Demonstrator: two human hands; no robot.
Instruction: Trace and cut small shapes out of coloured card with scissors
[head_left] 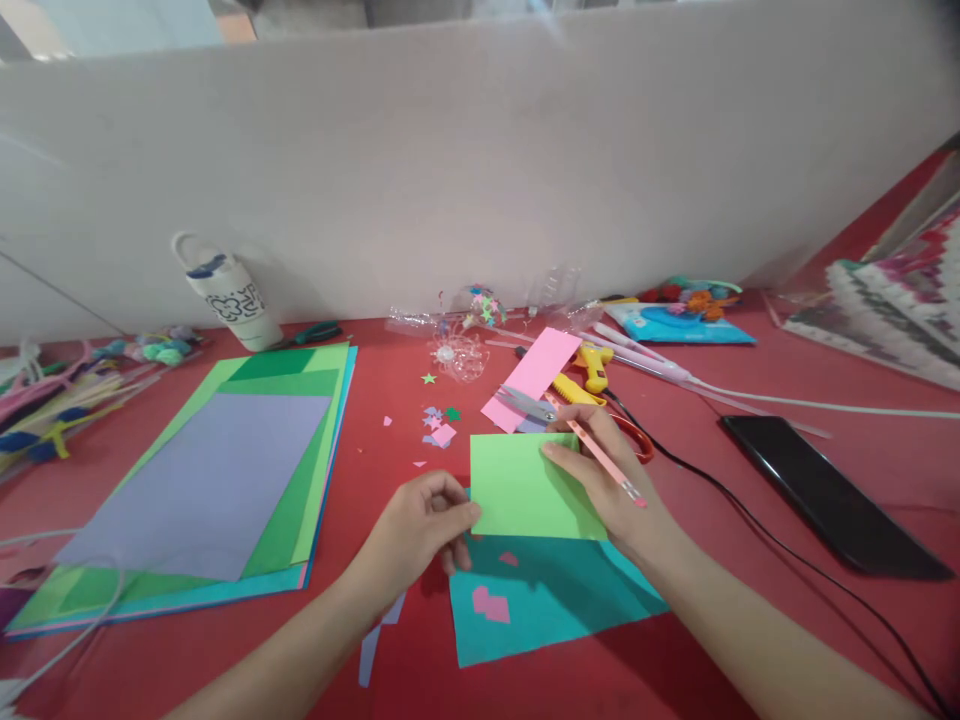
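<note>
My left hand (pixel 420 525) pinches the lower left edge of a light green paper sheet (pixel 510 490) between thumb and fingers. My right hand (pixel 615 475) grips the sheet's right side while a pink pencil (pixel 609 464) lies between its fingers, eraser end toward me. The sheet is held above a teal paper sheet (pixel 540 630), which carries some pink scraps (pixel 491 605). Just beyond my right hand, scissors (pixel 529 404) with a red handle lie on a pink paper strip (pixel 540 370); my right hand partly hides them.
Left stands a stack of coloured paper (pixel 210 480), with a white tumbler (pixel 236 305) behind. Small paper stars (pixel 452 413) lie mid-table. A yellow glue gun (pixel 595 368), a blue packet (pixel 682 325), a black phone (pixel 829 495) and a black cable (pixel 720 490) are at right.
</note>
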